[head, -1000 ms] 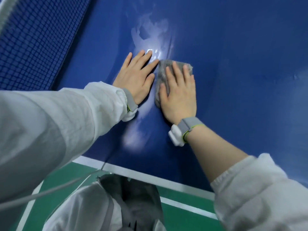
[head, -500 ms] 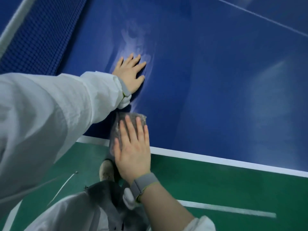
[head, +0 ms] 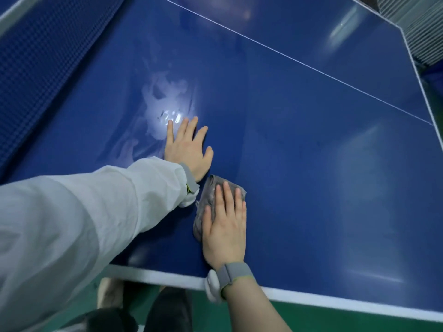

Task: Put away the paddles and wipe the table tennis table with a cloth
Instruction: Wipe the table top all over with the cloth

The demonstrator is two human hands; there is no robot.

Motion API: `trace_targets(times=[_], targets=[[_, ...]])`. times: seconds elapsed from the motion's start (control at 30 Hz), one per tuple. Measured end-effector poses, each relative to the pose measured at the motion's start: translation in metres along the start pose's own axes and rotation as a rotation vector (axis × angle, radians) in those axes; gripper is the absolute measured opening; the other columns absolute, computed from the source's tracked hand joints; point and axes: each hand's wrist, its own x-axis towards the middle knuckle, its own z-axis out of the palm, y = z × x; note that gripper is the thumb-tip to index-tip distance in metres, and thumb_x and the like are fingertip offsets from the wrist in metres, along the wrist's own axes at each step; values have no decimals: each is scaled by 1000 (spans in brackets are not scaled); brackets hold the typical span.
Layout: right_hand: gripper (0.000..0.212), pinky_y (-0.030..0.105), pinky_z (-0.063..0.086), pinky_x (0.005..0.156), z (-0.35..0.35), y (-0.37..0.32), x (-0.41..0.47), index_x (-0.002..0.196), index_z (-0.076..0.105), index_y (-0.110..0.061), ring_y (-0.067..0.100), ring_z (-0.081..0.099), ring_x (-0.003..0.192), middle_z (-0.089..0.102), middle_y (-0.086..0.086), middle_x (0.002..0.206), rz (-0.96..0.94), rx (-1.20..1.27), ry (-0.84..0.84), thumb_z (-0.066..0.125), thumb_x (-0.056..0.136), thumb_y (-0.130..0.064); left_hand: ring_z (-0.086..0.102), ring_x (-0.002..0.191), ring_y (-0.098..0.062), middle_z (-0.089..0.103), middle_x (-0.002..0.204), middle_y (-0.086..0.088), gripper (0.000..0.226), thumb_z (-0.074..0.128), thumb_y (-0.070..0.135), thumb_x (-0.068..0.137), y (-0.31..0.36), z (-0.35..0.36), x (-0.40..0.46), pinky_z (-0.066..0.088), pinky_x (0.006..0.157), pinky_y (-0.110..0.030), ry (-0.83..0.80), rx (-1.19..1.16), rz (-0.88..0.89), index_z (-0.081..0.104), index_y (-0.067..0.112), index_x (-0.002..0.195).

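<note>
The blue table tennis table (head: 311, 164) fills most of the view, its white near edge running below my wrists. A grey cloth (head: 211, 190) lies flat on it close to that edge. My right hand (head: 225, 226) presses down on the cloth with straight fingers and covers most of it. My left hand (head: 189, 147) rests flat on the bare table just beyond and left of the cloth, fingers spread. A shiny wet smear (head: 165, 109) shows on the surface past my left fingertips. No paddles are in view.
The blue net (head: 48, 56) runs along the left side. A thin white centre line (head: 287, 56) crosses the table diagonally. Green floor (head: 335, 319) and my shoes show below the near edge. A ribbed grey surface (head: 422, 27) stands beyond the far right corner.
My right hand slid the cloth from beside my left hand back to the near edge, then forward onto the table again. My left hand stayed flat on the table.
</note>
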Motion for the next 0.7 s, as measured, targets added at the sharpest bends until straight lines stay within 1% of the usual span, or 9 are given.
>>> trace_targets(times=[0.13,0.23,0.37,0.53,0.63,0.7], targets=[[58,43,12,122,-5,38,88,154,29,-19,22,8,152,21,-2,163,-11,20,-17,19,102,-43,0,152,-20,10,165,-1,57,30,45,98,34,15,47,-7,121,-49,18,-19,-167,27,29,153],[60,45,16,121,-8,57,154,153,32,-16,26,13,150,26,1,161,-19,13,13,19,100,-42,-1,152,-22,9,165,-3,58,23,49,98,43,30,60,-3,121,-51,15,8,-243,25,31,154],[56,42,12,122,-10,74,236,153,30,-16,25,13,150,23,1,162,-50,-10,1,27,103,-39,1,152,-26,10,165,-6,64,15,54,96,44,41,61,-2,121,-54,52,106,-255,22,32,155],[53,43,10,122,-10,82,329,154,30,-16,27,12,150,21,2,163,-76,-13,-13,33,104,-35,-1,152,-25,10,165,-5,63,21,53,95,40,42,63,-1,121,-53,86,83,-278,23,33,154],[53,41,7,122,-18,91,354,154,28,-16,26,11,151,19,2,163,-42,-11,-7,32,104,-35,0,152,-24,11,165,-4,62,25,53,95,47,40,64,-2,121,-53,96,43,-257,25,33,153],[53,39,4,122,-19,89,356,155,26,-16,26,8,151,17,2,164,-34,-5,-35,30,105,-35,0,152,-24,12,165,-4,61,25,53,96,46,41,66,-2,120,-53,87,48,-255,24,33,154]])
